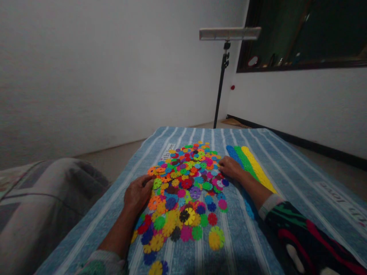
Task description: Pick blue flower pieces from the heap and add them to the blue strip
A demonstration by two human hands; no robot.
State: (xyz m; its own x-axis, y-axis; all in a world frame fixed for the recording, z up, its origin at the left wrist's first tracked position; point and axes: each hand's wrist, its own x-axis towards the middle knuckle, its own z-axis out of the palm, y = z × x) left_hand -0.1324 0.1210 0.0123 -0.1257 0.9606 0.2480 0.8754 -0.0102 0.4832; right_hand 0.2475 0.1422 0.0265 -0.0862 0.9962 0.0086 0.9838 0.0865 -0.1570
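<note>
A broad heap of flower-shaped plastic discs (186,183) in many colours lies on the striped cloth. My left hand (138,194) rests at the heap's left edge, its finger and thumb apart beside the orange and lime discs. Across the heap, my right hand (231,168) touches the right edge with loosely bent fingers; its fingertips are partly hidden. I see no disc held in either hand. Just right of that hand, joined discs form long rows: a blue row (235,156), partly covered by my forearm, a green row (250,168) and a yellow row (259,170).
The blue striped cloth (304,198) covers the table. Beyond its far edge stands a black stand (220,84) with a light panel (229,34). Grey fabric (57,206) bulges at the left. A dark window (309,34) is set in the right wall.
</note>
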